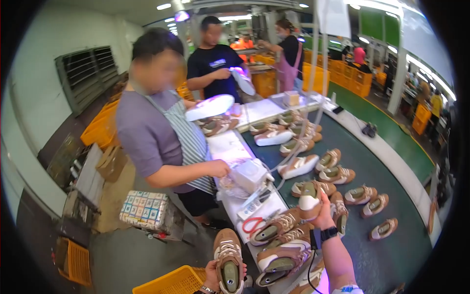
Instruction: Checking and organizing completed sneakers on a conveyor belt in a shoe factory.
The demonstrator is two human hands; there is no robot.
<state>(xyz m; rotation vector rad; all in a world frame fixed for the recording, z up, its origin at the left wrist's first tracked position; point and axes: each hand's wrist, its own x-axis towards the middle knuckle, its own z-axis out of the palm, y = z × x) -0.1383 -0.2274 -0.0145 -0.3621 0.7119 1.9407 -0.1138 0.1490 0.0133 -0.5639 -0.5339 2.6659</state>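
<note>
A brown sneaker [228, 249] with white laces and an olive insole is gripped by my left hand [211, 276], low in front of me, toe pointing away. Reaching over the line, my right hand [323, 215] is closed around a second brown sneaker [307, 202] with a white heel part. That shoe is above other sneakers on the dark green conveyor belt [387, 169]. Between my hands, several matching sneakers [280, 245] lie piled at the near end of the white table. Beside the pile are red-handled scissors [252, 225]. My right wrist wears a black watch.
A person in a striped apron [188, 132] stands at the left holding a white-soled shoe; another person [215, 66] works behind. Several sneakers [338, 175] are spread along the belt. A yellow crate [171, 281] sits below my left hand, near a tile-patterned stool [144, 210].
</note>
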